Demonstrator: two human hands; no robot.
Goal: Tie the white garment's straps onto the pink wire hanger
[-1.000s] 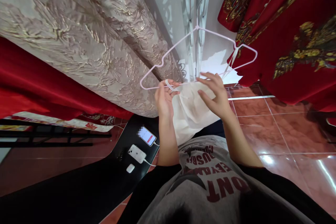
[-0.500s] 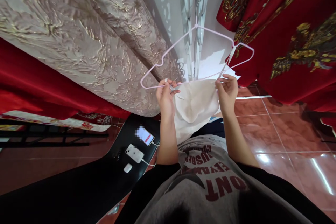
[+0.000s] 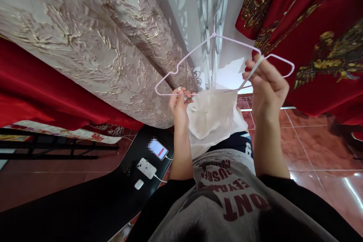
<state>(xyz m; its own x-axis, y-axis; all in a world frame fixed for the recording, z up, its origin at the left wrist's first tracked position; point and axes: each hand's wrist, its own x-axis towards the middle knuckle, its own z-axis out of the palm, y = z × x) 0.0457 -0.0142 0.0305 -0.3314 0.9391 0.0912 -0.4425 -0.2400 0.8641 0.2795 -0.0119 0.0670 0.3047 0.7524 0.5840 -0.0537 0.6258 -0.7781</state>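
Observation:
A pale pink wire hanger (image 3: 184,63) hangs by its hook from a white rail (image 3: 210,15) straight ahead. A cream garment (image 3: 212,115) droops from the hanger's bottom bar. My left hand (image 3: 179,106) pinches the garment's left strap at the bar, fingers closed. My right hand (image 3: 266,83) is raised by the hanger's right shoulder, closed on the garment's white right strap (image 3: 251,72), which runs taut up to the hanger's notch.
A beige embroidered gown (image 3: 93,41) hangs at the left over red fabric (image 3: 34,94). Red and gold garments (image 3: 317,34) hang at the right. A black table (image 3: 85,200) below holds two phones (image 3: 147,168) on cables. The floor is glossy red tile (image 3: 317,151).
My right hand has risen from the bottom bar to the hanger's right shoulder, pulling the white strap up with it. My left hand has stayed at the bar.

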